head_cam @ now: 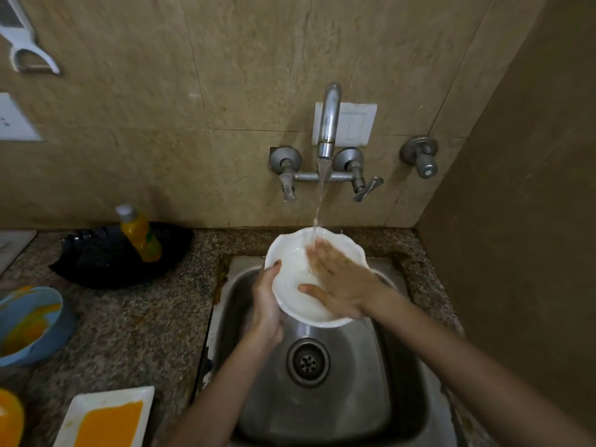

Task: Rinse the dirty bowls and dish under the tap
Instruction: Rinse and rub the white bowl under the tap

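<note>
The view's edges are cutting off the blue bowl (64,322) and white dish (106,395); the right hand (342,285) is hiding part of the white bowl (290,269).

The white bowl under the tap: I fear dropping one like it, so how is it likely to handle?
Probably slippery: the white bowl looks glossy and running water pours over it. Likely rigid and breakable, since it looks ceramic, above a steel sink. The left hand grips it at one edge, so it may tip.
</note>
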